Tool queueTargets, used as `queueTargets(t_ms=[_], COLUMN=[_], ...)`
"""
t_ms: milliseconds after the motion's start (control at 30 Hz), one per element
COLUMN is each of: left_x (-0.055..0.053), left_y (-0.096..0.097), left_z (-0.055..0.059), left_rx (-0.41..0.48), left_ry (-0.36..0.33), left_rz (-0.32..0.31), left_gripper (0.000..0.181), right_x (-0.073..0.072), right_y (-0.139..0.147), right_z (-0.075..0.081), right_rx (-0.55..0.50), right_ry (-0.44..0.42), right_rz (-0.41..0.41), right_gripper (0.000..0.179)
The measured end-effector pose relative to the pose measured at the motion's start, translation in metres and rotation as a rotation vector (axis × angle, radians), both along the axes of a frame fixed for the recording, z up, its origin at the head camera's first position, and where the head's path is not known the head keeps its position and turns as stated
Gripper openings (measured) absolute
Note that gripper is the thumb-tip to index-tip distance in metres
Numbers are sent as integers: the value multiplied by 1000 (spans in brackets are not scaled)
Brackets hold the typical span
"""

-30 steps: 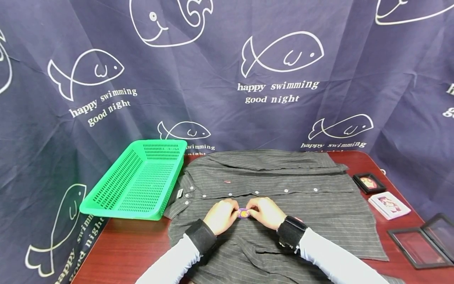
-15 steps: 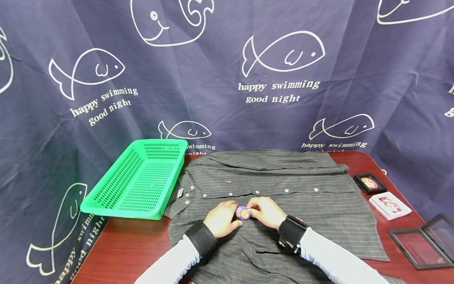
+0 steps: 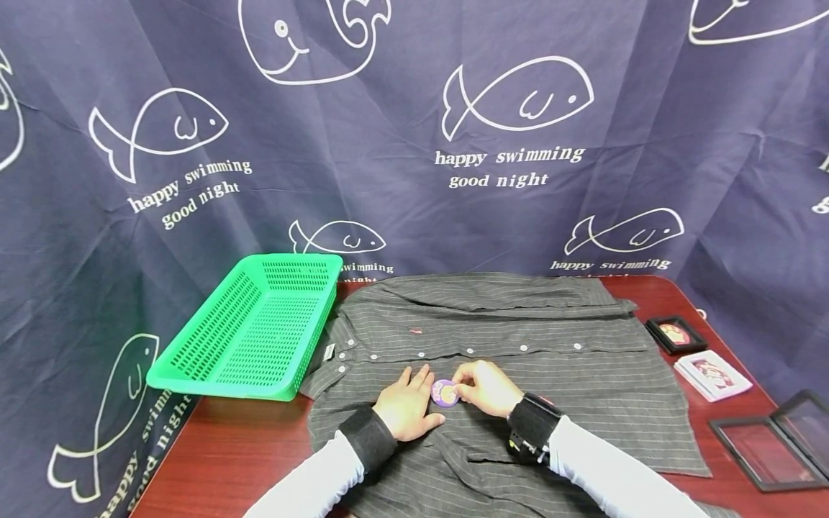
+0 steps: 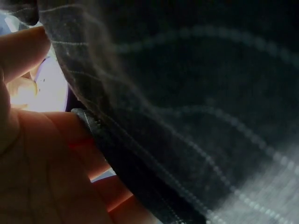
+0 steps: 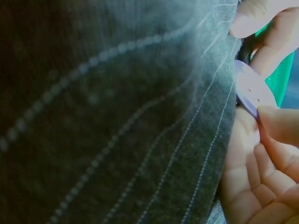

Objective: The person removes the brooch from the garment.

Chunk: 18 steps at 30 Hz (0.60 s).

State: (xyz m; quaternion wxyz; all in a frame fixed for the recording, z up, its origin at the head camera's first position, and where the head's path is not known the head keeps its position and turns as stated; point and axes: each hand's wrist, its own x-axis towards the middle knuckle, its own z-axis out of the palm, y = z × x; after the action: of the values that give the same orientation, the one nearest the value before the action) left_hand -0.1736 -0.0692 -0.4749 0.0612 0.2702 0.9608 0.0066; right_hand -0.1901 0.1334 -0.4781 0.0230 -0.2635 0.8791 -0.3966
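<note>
A round purple badge (image 3: 444, 393) with a yellow and pink picture lies against the front of a dark grey pinstriped shirt (image 3: 583, 403) spread over the table. My right hand (image 3: 488, 388) pinches the badge's right edge between thumb and fingers; the right wrist view shows the thumb on the badge (image 5: 254, 88) from close by. Just left of the badge, my left hand (image 3: 406, 405) rests on the shirt with its fingers spread and straight. In the left wrist view, shirt cloth (image 4: 187, 116) fills most of the picture. The badge's back is hidden.
A green plastic basket (image 3: 304, 338) stands at the left on the red-brown table (image 3: 239, 446). Along the right side lie a black box with a round badge (image 3: 673, 333), a stack of white cards (image 3: 712, 374) and an opened clear-windowed black case (image 3: 771, 450).
My left hand has let go of the badge's left edge, and its fingers have spread flat on the shirt. The badge has turned from tilted to face upward, with my right hand still holding it.
</note>
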Motion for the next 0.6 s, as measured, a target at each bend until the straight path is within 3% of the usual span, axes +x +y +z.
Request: queueTargets(t_ms=[600], left_x=[0], left_y=[1], left_z=[-2], left_rx=[-21], left_ry=[17], left_rz=[1], left_gripper=[77], right_x=[1], right_y=[6], right_z=[-3], right_rx=[-62], right_ry=[-126], right_rz=[29], right_gripper=[5])
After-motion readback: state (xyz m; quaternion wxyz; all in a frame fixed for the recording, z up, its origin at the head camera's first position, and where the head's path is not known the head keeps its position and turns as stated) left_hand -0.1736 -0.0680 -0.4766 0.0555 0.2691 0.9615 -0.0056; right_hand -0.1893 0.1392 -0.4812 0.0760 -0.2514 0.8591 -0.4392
